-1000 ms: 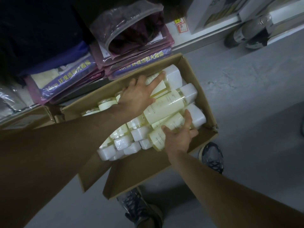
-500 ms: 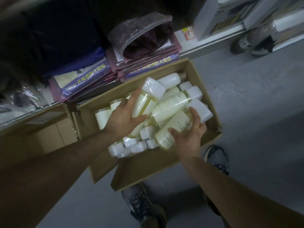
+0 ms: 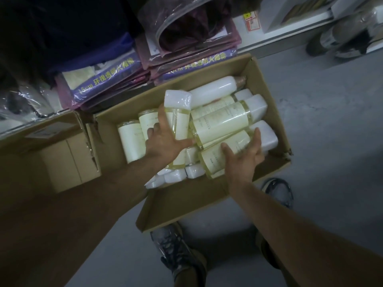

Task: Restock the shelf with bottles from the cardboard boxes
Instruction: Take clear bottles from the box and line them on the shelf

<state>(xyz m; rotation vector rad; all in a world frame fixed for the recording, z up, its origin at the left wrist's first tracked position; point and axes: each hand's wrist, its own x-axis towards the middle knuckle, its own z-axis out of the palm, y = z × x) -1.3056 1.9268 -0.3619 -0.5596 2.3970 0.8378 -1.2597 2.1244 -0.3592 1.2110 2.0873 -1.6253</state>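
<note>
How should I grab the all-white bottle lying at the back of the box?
Grip the all-white bottle around its round middle, coming straight down from above. It lies flat on top of the others, so its upper side is bare, while the box wall crowds its cap end.

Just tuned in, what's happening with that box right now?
A person is pulling bottles out of an open cardboard box on the floor. The left hand grips one bottle and has it tilted up above the rest. The right hand is cupped around another bottle lying near the box's front edge. Many bottles remain inside.
</note>
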